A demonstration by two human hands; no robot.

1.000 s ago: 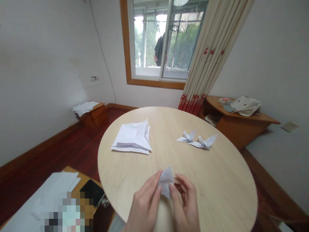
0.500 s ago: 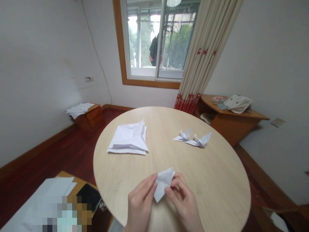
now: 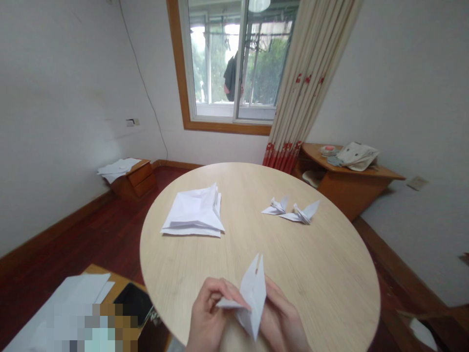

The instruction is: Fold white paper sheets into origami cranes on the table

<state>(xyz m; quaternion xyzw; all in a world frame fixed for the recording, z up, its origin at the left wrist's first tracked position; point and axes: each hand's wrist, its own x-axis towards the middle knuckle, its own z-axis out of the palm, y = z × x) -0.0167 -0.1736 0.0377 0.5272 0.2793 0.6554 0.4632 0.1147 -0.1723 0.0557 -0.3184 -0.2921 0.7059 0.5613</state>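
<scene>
Between my hands, over the near part of the round table (image 3: 293, 274), is a folded white paper (image 3: 254, 293) with two pointed tips standing upward and a flap spread out to the left. My left hand (image 3: 210, 305) is closed on the left flap, its fingers reaching in toward the middle fold. My right hand (image 3: 280, 313) grips the paper from the right side, its fingertips partly hidden behind it. Farther off on the right lie two folded paper cranes, a smaller crane (image 3: 277, 206) and a larger crane (image 3: 302, 213) side by side.
A stack of creased white paper squares (image 3: 194, 210) lies on the table's left. At lower left, a low wooden surface holds white sheets (image 3: 62, 298) and a dark phone-like object (image 3: 131, 302). A small cabinet (image 3: 137, 178) and a corner desk (image 3: 351, 178) stand against the walls.
The paper has been turned and opened out; it was a flat diamond held at its edges, and now shows two upright points and a side flap. My left fingers moved inward to the fold.
</scene>
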